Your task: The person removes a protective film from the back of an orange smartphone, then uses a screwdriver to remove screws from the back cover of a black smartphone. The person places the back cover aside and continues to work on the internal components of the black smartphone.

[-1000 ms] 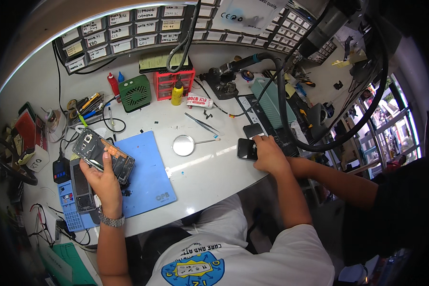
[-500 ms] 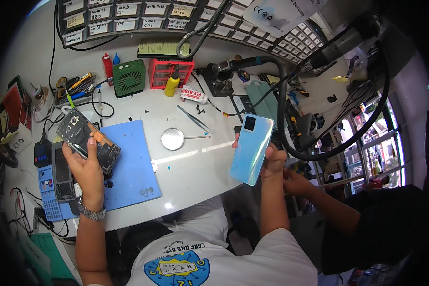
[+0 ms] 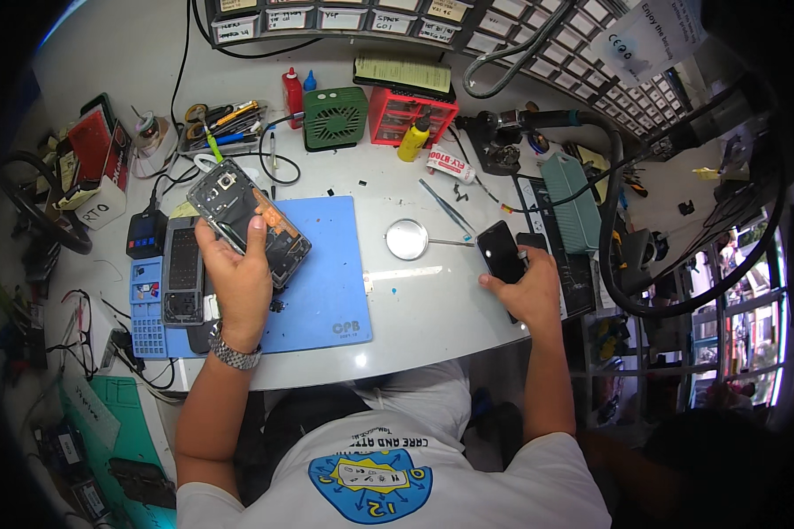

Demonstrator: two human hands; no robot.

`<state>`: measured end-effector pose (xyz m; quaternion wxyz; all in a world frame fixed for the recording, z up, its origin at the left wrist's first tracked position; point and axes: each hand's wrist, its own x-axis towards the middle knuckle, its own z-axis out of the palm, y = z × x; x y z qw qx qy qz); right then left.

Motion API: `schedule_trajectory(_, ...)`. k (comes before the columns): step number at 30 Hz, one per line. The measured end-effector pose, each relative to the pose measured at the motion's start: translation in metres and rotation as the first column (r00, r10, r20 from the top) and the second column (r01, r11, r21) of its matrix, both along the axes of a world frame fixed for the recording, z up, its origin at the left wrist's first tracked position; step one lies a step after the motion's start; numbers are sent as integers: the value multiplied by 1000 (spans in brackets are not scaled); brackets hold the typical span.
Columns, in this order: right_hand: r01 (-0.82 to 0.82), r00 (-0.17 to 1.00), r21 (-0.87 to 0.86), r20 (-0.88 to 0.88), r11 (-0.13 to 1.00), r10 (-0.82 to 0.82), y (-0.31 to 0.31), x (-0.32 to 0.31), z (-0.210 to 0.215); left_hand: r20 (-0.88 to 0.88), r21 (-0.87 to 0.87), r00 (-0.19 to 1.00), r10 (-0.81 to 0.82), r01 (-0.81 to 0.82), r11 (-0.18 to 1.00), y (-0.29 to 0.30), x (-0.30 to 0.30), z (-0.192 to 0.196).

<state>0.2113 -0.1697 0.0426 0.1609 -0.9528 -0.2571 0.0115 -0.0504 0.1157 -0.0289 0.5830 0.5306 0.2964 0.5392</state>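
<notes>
My left hand (image 3: 240, 286), with a metal-band watch at the wrist, grips an opened smartphone (image 3: 249, 222). Its back cover is off, and dark inner parts and an orange patch show. It is tilted above the blue work mat (image 3: 326, 264). At the right of the white table, my right hand (image 3: 535, 291) is closed round a second smartphone (image 3: 500, 252), black face up, thumb on its near edge and fingers at its right side. Whether this phone rests on the table I cannot tell. Beside the mat lies a dark phone frame (image 3: 183, 273).
A round metal dish (image 3: 407, 239) and tweezers (image 3: 447, 207) lie mid-table. Behind stand a green fan box (image 3: 335, 119), red drawers (image 3: 395, 119) and a yellow bottle (image 3: 413, 141). A thick black hose (image 3: 610, 220) loops at the right. A dark-clothed person (image 3: 679, 467) is at lower right.
The right-hand phone showed a shiny light-blue back in the air; now a black face shows, lower near the table. The whole view has shifted. The other person's forearm has drawn back.
</notes>
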Motion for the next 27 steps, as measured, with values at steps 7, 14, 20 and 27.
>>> schedule_trajectory(7, -40, 999, -105, -6, 994, 40, 12, -8, -11, -3, -52, 1000, -2, 2, 999, -3, -2, 11)
schedule_trajectory(14, -391, 920, 305, 122, 868, 371, 36, -35, -20, 4, -22, 1000, 17, -17, 1000, -2, 0, 4)
schedule_trajectory(20, -739, 643, 407, 186, 537, 743, 116, -72, -43, -54, -68, 998, -6, 3, 998, -1, -2, 8)
schedule_trajectory(27, -791, 601, 228, 119, 567, 790, 145, -83, -60, -20, -44, 1000, 16, -17, 999, 3, -4, 2)
